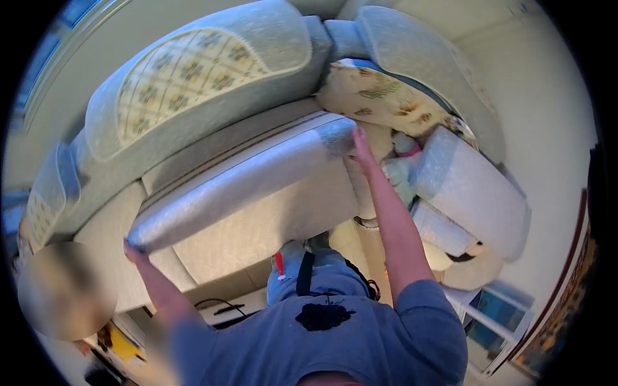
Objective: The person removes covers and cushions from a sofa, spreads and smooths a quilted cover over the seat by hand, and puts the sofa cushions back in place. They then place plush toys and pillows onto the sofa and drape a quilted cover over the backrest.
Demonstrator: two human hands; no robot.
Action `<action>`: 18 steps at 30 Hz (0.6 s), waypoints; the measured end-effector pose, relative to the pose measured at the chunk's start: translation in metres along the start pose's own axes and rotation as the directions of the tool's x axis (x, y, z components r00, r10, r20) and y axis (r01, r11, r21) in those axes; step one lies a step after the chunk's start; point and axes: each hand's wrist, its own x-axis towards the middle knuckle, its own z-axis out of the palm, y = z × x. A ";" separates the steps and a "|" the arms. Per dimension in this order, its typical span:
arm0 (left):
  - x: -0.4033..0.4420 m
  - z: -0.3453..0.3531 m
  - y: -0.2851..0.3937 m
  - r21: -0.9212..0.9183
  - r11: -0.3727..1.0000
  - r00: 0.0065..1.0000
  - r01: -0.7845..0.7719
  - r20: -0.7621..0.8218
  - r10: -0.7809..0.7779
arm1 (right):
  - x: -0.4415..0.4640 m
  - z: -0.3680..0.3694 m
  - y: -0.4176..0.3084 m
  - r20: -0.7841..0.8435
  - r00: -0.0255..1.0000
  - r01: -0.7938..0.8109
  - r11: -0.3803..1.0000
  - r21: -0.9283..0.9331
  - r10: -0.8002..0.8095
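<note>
A long pale sofa cushion (238,186) with a striped zip edge is tilted up on its side above the sofa seat (270,228). At its lower left end, my left hand (131,251) grips the corner. My right hand (362,151) holds the opposite end, by the grey-blue patterned patch. Both arms are stretched wide, and the cushion spans the space between them. Most of the fingers are hidden behind the cushion's ends.
Behind the cushion runs the sofa backrest (187,83) with a flowered cover. To the right lie a leaf-print cloth (386,96) and another stacked cushion (470,186). A blurred round patch covers the lower left, near a yellow item (123,346). A glass-fronted cabinet (496,321) stands lower right.
</note>
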 end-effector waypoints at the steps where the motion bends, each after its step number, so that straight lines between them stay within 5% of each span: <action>1: -0.005 0.000 0.001 0.115 0.993 0.996 -0.025 -0.080 0.034 | -0.002 0.000 -0.002 0.065 0.997 0.049 0.999 0.004 -0.049; 4: -0.030 0.007 0.008 0.240 0.970 0.973 -0.029 -0.216 0.082 | 0.033 -0.004 0.029 -0.070 0.995 0.058 0.992 -0.111 -0.066; 7: -0.040 0.002 0.009 0.180 0.983 0.985 -0.025 -0.165 0.056 | 0.030 -0.001 0.024 -0.228 0.942 0.152 0.920 -0.362 -0.246; 10: -0.045 -0.009 0.011 0.057 0.998 0.998 0.000 -0.056 0.004 | -0.004 0.003 -0.019 -0.190 0.881 0.291 0.812 -0.506 -0.434; 14: -0.104 0.003 0.037 0.071 0.997 0.994 0.039 -0.101 -0.032 | -0.054 -0.019 -0.083 -0.158 0.768 0.435 0.686 -0.583 -0.621; 16: -0.124 0.007 0.046 0.045 0.998 0.998 0.050 -0.036 -0.049 | -0.087 -0.038 -0.111 -0.120 0.581 0.617 0.531 -0.581 -0.805; 18: -0.142 0.018 0.046 0.006 0.999 0.998 0.054 0.021 -0.054 | -0.128 -0.064 -0.137 -0.174 0.467 0.621 0.462 -0.634 -0.867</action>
